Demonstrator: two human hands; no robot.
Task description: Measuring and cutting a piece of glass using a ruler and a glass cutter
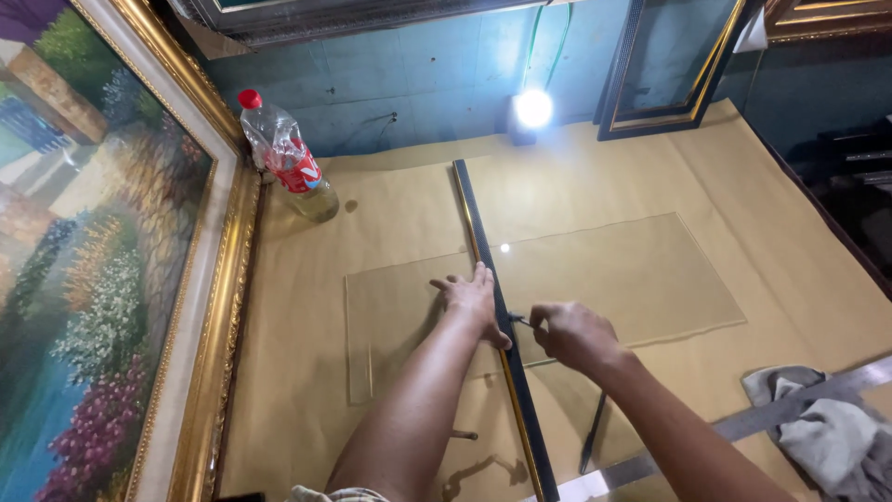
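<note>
Glass [613,279] lies flat on the paper-covered table [390,195], one clear sheet, with one long black-and-gold straightedge [483,251] laid across it from the far side toward me. I judge the sheet stiff but brittle, slick on top and sharp along its edges, so I would press on its face and lift it only by two opposite edges, never by a corner. My left hand [474,297] is spread flat, fingers extended and gripping nothing, pressing down where the straightedge crosses the glass. My right hand [574,335] is curled closed around one small cutter [520,322], whose tip sits against the right side of the straightedge, just beside my left thumb. Counted otherwise: one plastic bottle [286,153] with a red cap near the far left, one framed painting [102,279] leaning on the left, one empty frame [669,65] against the wall, one bright lamp [533,109], one grey rag [822,432] over one metal ruler [743,423] near my right forearm, and one dark pen-like tool [593,432] below it.
</note>
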